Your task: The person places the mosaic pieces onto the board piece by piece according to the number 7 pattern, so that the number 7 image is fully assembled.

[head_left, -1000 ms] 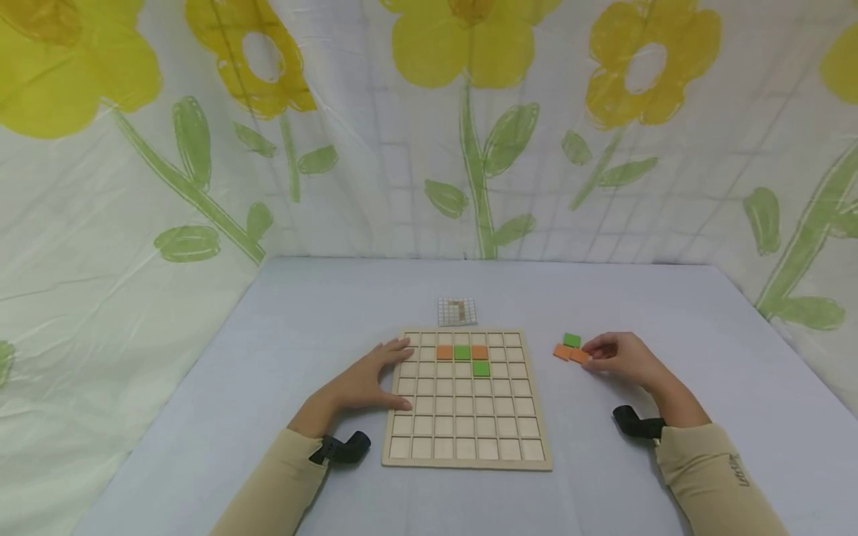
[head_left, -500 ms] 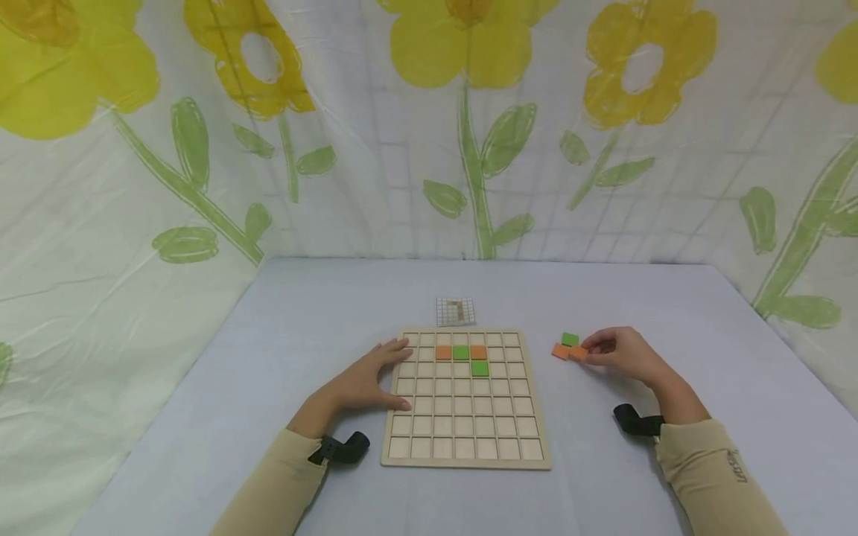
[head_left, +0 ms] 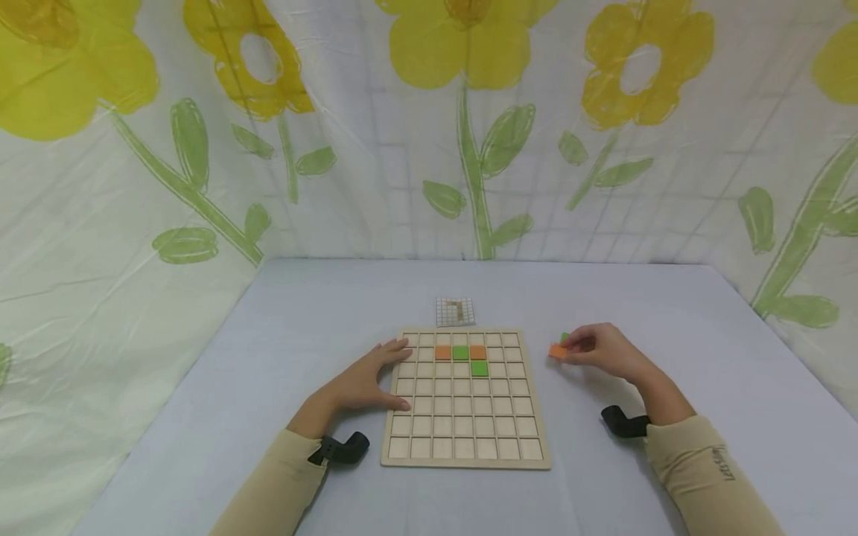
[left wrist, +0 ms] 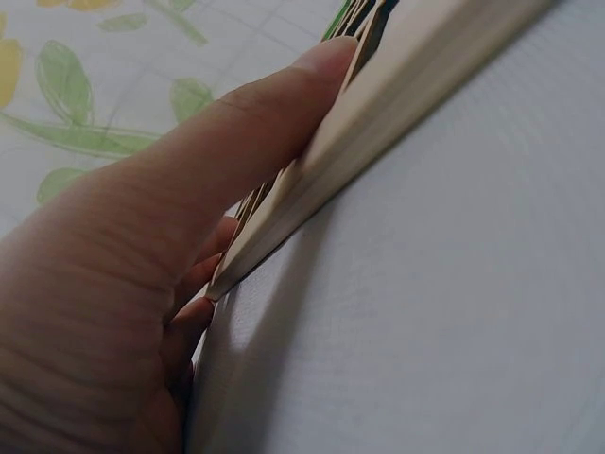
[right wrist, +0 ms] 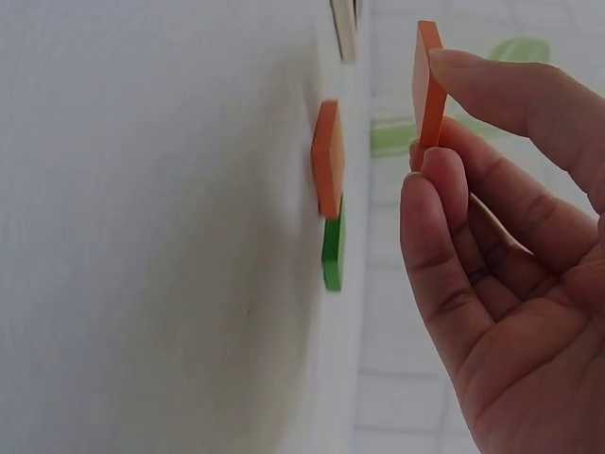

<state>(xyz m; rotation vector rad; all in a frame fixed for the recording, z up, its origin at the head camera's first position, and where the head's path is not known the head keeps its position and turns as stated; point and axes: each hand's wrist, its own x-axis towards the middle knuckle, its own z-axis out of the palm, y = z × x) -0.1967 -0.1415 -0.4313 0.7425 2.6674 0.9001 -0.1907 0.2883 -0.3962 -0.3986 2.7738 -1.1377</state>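
Note:
My right hand pinches an orange square tile between thumb and fingers, held above the table in the right wrist view. Beneath it lie another orange tile and a green tile, largely covered by the hand in the head view. At the left edge of a wooden grid board, my left hand rests with fingers spread and thumb on the rim. Near its top, the board carries a row of an orange tile, a green tile and an orange tile; another green tile sits below the right one.
A small card printed with a grid pattern lies just beyond the board. The white table ends at a hanging cloth with painted yellow flowers. Each wrist wears a black camera band.
My right hand has picked up an orange tile from the small group and moved it slightly left, over the other tiles. The left hand and board have stayed still.

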